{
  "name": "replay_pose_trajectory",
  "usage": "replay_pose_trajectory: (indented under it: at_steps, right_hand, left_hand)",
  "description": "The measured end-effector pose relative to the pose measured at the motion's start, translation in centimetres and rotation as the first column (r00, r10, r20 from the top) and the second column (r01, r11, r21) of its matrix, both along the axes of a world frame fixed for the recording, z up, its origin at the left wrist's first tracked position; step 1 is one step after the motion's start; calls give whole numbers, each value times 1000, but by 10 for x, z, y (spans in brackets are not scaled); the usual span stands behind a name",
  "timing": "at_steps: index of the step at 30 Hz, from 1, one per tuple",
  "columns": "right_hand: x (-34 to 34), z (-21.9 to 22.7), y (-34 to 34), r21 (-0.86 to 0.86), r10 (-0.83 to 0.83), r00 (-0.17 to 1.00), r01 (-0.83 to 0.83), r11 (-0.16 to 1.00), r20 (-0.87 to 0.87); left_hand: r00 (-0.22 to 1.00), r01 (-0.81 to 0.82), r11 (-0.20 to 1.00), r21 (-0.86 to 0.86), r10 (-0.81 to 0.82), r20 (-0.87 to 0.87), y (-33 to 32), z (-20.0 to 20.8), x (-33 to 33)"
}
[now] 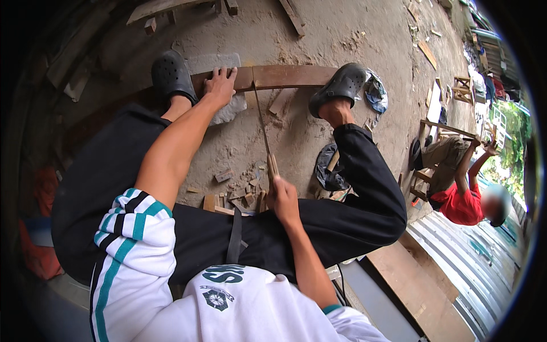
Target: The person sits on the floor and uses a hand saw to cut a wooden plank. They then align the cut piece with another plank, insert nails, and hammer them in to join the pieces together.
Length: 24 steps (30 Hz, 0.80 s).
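A brown wooden plank (296,76) lies crosswise on the ground ahead of me, with a dark cut line across it. My left hand (219,88) presses on the plank left of that line, fingers stretched over its top. In my right hand (283,199) is the wooden handle of a handsaw (261,119). The saw's thin blade slants away from me, its far end meeting the plank's near edge at the line. Black clogs on my feet, the left clog (172,74) and the right clog (340,88), rest at the plank on either side.
Small wood offcuts (242,196) lie between my legs. A grey stone block (229,109) sits near the plank's left part. Beside my right leg is a black plastic bag (330,168). A co-worker in a red shirt (462,200) sits at the right, hands raised to a wooden piece.
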State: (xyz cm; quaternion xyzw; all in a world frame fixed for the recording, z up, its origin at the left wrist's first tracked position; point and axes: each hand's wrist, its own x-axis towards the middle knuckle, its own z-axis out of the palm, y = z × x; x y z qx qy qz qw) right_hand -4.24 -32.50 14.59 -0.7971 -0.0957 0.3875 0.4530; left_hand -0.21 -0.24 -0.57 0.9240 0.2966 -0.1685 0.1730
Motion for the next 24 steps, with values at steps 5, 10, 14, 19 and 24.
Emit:
replay_pose_trajectory:
  at_steps: [5, 10, 14, 19, 24]
  right_hand:
    - [50, -28, 47, -22, -77, 979, 74, 997, -187]
    - [26, -12, 30, -25, 0, 998, -1, 1000, -56]
    - [6, -8, 7, -11, -39, 997, 38, 999, -61]
    - [46, -42, 59, 21, -83, 992, 86, 996, -97]
    - [4, 1, 4, -41, -26, 999, 25, 999, -29]
  left_hand:
    - [1000, 22, 999, -33, -22, 6, 1, 6, 7]
    - [1000, 14, 1000, 25, -14, -8, 4, -5, -2]
    - [999, 17, 1000, 3, -17, -38, 3, 2, 0]
    - [1000, 30, 999, -27, -30, 2, 3, 4, 6]
    - [1000, 2, 1000, -7, -2, -30, 6, 6, 0]
